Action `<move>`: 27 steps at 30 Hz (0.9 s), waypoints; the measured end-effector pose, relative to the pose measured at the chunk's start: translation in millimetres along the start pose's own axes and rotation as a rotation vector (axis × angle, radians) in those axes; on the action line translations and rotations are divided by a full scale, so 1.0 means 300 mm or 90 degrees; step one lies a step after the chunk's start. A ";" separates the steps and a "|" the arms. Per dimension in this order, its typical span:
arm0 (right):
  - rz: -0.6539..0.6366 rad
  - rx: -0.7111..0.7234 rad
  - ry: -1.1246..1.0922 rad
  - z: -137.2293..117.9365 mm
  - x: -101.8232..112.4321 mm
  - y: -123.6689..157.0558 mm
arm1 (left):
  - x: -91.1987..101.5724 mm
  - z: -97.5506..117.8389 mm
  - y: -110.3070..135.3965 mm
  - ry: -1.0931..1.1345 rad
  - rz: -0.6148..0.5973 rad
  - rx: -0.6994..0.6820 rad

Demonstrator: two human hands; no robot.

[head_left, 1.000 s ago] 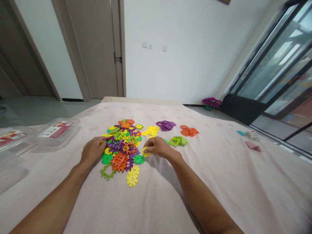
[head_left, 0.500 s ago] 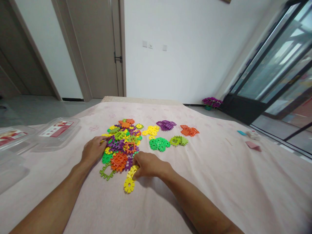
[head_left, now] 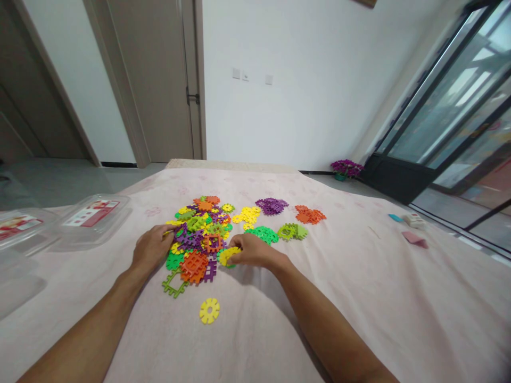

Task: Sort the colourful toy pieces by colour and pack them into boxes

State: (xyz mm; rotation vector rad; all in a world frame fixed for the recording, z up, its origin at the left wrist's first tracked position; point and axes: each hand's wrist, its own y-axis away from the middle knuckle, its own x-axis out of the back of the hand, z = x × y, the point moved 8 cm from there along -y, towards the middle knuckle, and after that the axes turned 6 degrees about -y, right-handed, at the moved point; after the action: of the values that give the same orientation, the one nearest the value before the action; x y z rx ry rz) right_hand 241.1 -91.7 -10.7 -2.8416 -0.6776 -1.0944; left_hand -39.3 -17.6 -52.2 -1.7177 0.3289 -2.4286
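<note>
A mixed heap of plastic interlocking pieces (head_left: 194,239), purple, orange, green and yellow, lies on the pink cloth. My left hand (head_left: 151,247) is at its left side, fingers closed around a yellow piece (head_left: 168,232) that is mostly hidden. On the heap's right, my right hand (head_left: 251,250) pinches a yellow notched disc (head_left: 229,256); a bit of green shows beneath it. Another yellow disc (head_left: 209,310) lies alone nearer to me. A green square frame piece (head_left: 174,283) and orange square pieces (head_left: 195,267) make up the heap's near edge.
Sorted piles stand beyond my right hand: yellow (head_left: 248,215), purple (head_left: 272,206), orange (head_left: 310,214), dark green (head_left: 265,233) and light green (head_left: 293,231). Clear plastic boxes (head_left: 93,221) sit at left. A pink scrap (head_left: 415,239) and small items lie far right.
My right hand has moved away from me and slightly right, lifting a yellow disc off the other one, which stays alone on the cloth. My left hand has hardly moved.
</note>
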 end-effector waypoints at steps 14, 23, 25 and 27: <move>0.475 -0.024 -0.120 0.197 0.264 0.000 | -0.004 -0.007 -0.003 0.006 0.000 0.001; -0.081 0.086 -0.248 -0.003 -0.084 -0.025 | 0.004 0.005 0.002 -0.001 -0.002 0.000; -0.182 0.117 -0.211 -0.051 -0.159 -0.002 | 0.004 0.005 0.002 0.000 0.003 -0.003; -0.252 0.156 -0.135 -0.095 -0.213 0.023 | 0.004 0.004 0.003 0.003 0.007 -0.005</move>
State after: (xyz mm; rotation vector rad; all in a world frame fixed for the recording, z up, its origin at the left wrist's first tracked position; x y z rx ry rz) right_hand 183.6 -127.6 -29.5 -2.6956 -1.3329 -0.6789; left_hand -38.6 -18.7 -50.9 -1.7096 0.3483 -2.4262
